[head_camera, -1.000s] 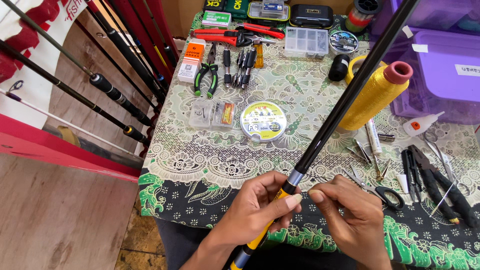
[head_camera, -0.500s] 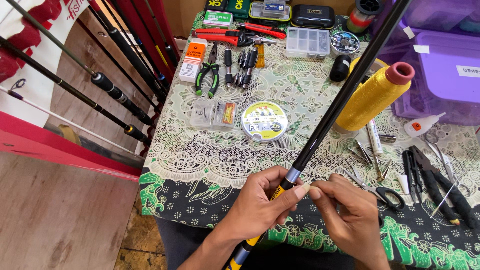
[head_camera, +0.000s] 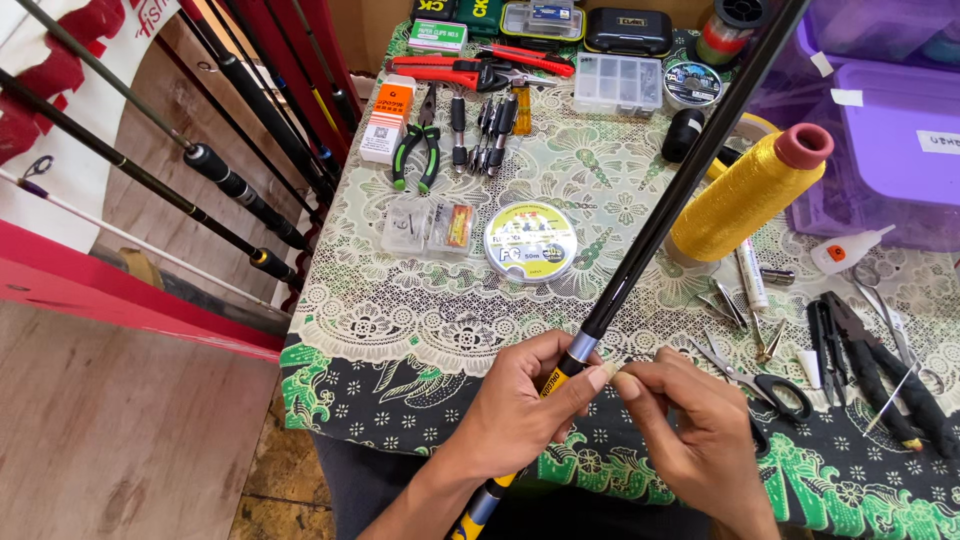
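Rod (head_camera: 650, 230) gripped by left hand (head_camera: 525, 405); right hand (head_camera: 690, 430) pinched at 3 o'clock, contents unclear. Thread cone (head_camera: 745, 195) at 1 o'clock likely toppled if rod swung.

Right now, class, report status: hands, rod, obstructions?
Left hand gripping black rod. Right hand pinching at silver ring. Yellow thread cone beside rod.

Left hand (head_camera: 525, 405) grips fishing rod (head_camera: 665, 205); right hand (head_camera: 690, 435) pinches beside it.

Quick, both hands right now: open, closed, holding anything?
Left hand: closed around the black fishing rod at its silver ring.
Right hand: fingertips pinched together beside the rod; whatever they hold is too small to tell.
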